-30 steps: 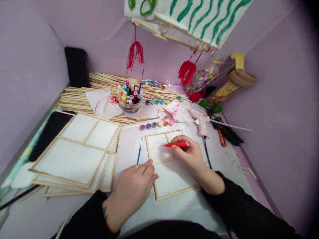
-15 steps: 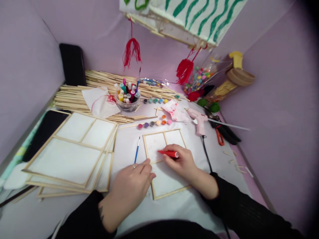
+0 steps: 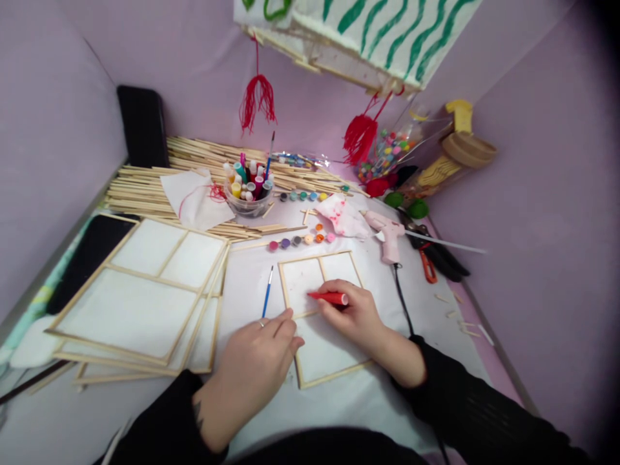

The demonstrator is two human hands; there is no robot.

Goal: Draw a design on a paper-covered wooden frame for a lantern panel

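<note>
A red marker is pinched in my right hand, its tip at the upper left pane of a small paper panel framed with thin wooden sticks. Thin strips split the panel into panes, two on top and a larger one below. My left hand lies flat with fingers stretched out, its fingertips at the panel's left edge, holding no object. Just beyond those fingers is a thin blue paintbrush. Some small faint specks show on the upper left pane.
Stacked framed panels lie at the left. Behind are wooden sticks, a tub of markers and small paint pots. A pink glue gun and pliers lie right. A painted lantern with red tassels hangs above.
Almost nothing differs. The whole view has shifted very slightly; both hands and the marker hold the same places on the panel.
</note>
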